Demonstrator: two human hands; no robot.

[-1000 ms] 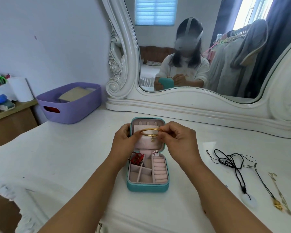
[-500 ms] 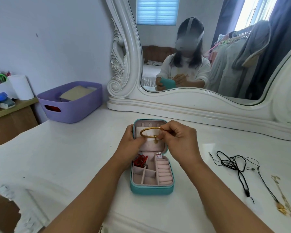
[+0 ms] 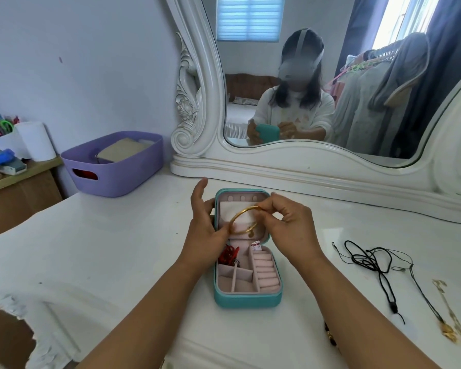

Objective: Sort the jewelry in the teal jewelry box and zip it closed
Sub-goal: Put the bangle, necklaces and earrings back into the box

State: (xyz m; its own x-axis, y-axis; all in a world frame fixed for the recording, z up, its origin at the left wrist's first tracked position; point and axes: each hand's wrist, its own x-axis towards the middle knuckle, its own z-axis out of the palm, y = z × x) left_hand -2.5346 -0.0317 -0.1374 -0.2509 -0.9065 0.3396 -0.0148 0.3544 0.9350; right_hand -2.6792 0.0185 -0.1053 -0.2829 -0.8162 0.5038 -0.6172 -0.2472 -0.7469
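Observation:
The teal jewelry box (image 3: 246,302) lies open on the white dresser, its pink lid raised at the back. A red trinket (image 3: 227,255) sits in its upper left compartment, and ring rolls fill the right side. A gold bangle (image 3: 236,217) hangs in front of the lid. My right hand (image 3: 288,227) pinches the bangle's upper right edge. My left hand (image 3: 205,230) is at the box's left side with fingers spread and straight, its thumb near the bangle's lower left; contact is unclear.
A black cord necklace (image 3: 370,259) and a gold chain piece (image 3: 450,312) lie on the dresser to the right. A purple basket (image 3: 117,177) stands at the back left. The mirror's white base (image 3: 330,169) runs behind the box. Dark beads (image 3: 329,334) lie by the front edge.
My left hand has opened its fingers and drawn off the bangle's left side. The bangle has tilted and now hangs from my right hand's pinch.

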